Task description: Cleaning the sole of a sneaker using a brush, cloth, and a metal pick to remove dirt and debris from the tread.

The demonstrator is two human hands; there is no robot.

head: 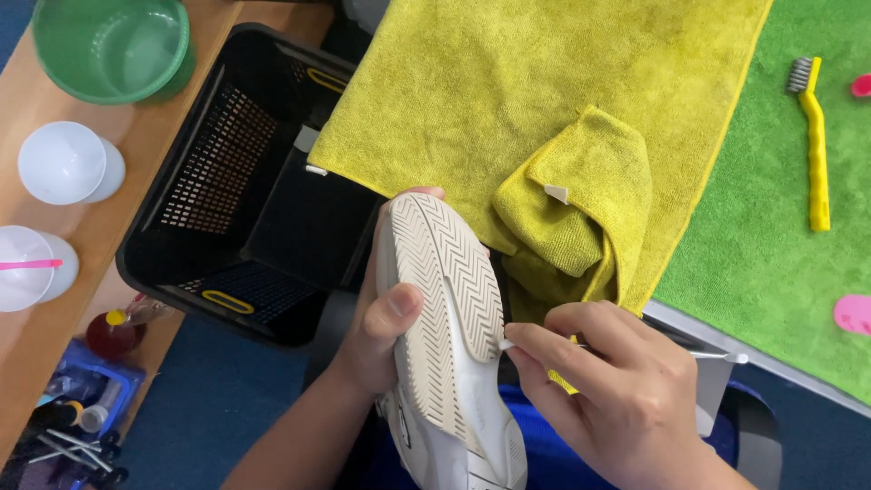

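The left hand point(381, 331) grips a white sneaker point(449, 345), sole up, thumb pressed on the tread. The right hand point(617, 390) pinches a thin white-tipped tool point(635, 349) whose tip touches the sole's right edge. The sneaker's toe overlaps the near edge of the yellow towel point(508, 82), beside a folded yellow cloth point(581, 200). A black basket point(245, 191) stands just left; a yellow brush point(815, 145) lies well right.

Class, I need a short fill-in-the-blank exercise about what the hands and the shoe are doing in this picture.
1. The left hand holds a white shoe with its ____ facing up.
2. The right hand presses a thin white stick against the shoe's ____.
3. The folded cloth is ____ in colour.

Missing words: sole; sole; yellow
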